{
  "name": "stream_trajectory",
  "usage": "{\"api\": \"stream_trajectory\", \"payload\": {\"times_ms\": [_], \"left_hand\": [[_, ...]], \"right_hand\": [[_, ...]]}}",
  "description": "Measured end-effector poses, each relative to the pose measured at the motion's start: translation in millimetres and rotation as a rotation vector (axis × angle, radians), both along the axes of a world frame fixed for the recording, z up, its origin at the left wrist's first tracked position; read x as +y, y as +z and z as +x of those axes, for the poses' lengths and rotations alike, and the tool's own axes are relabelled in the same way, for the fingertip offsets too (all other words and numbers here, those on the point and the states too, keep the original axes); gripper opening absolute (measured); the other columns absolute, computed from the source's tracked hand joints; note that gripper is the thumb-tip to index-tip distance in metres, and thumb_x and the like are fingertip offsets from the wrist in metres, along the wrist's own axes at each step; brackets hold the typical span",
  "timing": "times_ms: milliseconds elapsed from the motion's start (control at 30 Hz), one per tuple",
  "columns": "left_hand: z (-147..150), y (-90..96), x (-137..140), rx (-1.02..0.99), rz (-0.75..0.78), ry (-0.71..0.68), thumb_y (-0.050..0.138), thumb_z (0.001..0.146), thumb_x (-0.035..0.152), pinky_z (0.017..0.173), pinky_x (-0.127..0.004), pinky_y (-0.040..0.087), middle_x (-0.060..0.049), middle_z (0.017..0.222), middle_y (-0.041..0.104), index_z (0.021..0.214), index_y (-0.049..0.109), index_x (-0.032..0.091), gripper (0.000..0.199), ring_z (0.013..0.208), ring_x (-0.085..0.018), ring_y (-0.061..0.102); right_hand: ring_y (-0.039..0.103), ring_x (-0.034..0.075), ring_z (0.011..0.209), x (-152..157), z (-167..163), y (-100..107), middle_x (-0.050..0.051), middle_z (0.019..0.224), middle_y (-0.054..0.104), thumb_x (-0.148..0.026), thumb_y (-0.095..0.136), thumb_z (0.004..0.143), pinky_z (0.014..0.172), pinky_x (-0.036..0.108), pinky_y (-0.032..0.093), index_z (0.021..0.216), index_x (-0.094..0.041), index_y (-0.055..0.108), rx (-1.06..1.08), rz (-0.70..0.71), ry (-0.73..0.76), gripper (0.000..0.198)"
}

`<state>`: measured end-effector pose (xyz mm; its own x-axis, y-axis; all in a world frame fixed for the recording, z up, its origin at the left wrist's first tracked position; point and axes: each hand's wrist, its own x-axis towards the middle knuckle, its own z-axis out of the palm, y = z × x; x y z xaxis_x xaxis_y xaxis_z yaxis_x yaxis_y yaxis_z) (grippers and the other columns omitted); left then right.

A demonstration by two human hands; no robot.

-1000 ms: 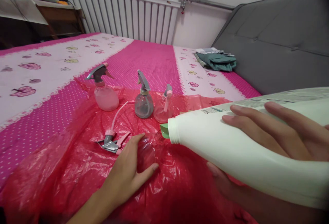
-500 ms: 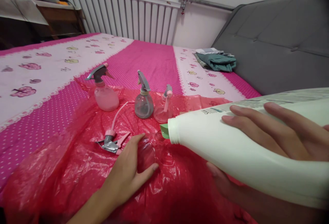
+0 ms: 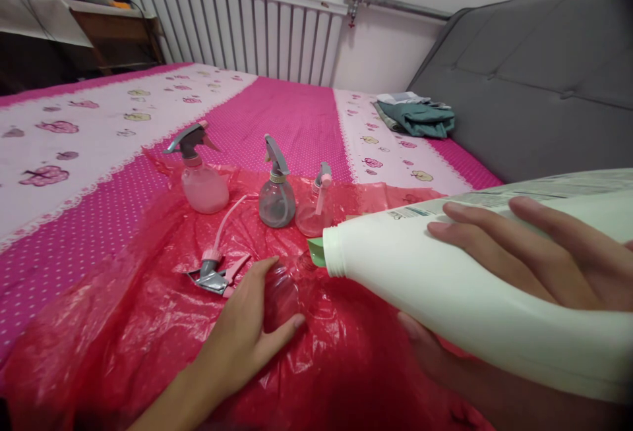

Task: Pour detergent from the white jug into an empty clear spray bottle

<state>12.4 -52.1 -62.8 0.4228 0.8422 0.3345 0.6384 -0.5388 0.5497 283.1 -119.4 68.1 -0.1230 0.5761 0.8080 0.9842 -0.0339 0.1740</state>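
My left hand (image 3: 250, 322) is closed around a clear, topless spray bottle (image 3: 283, 296), tilted with its mouth to the right. In my right hand (image 3: 524, 266) lies a large white detergent bottle (image 3: 420, 266), held nearly level. Its green spout (image 3: 317, 252) is right at the clear bottle's mouth; whether liquid flows I cannot tell. Left of my left hand, a grey and pink spray head (image 3: 212, 278) with its tube rests on the red plastic sheet (image 3: 133, 345). Behind stand a pink spray bottle (image 3: 205, 187), a grey one (image 3: 277, 201) and a clear one with a pink trigger (image 3: 311, 212).
Under the plastic sheet is a bed with a pink patterned bedspread (image 3: 297, 111). Folded clothes (image 3: 418, 116) lie near the grey headboard (image 3: 539, 68). A white radiator (image 3: 237, 26) runs along the wall, and a desk (image 3: 113, 35) stands at the far left.
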Motion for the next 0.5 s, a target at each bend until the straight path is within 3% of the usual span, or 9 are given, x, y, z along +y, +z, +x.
{"api": "stream_trajectory", "payload": {"times_ms": [400, 500], "left_hand": [[-0.5, 0.8, 0.7, 0.002, -0.014, -0.001, 0.063, 0.102, 0.053, 0.106, -0.065, 0.059, -0.020, 0.145, 0.061, 0.153, 0.028, 0.027, 0.067, 0.131, -0.041, 0.068], [-0.7, 0.8, 0.3, 0.004, -0.021, -0.005, 0.063, 0.102, 0.051, 0.106, -0.066, 0.058, -0.021, 0.146, 0.060, 0.153, 0.027, 0.027, 0.067, 0.132, -0.041, 0.067]], "right_hand": [[0.051, 0.020, 0.145, -1.0, 0.2, -0.7, -0.019, 0.143, 0.055, -0.047, 0.051, 0.096, 0.130, 0.035, 0.024, 0.133, -0.035, 0.059, 0.004, -0.011, 0.019, 0.040], [0.055, 0.022, 0.141, 3.6, -4.2, 0.6, -0.014, 0.134, 0.062, -0.046, 0.054, 0.092, 0.125, 0.037, 0.031, 0.128, -0.034, 0.063, 0.030, 0.056, 0.015, 0.039]]}}
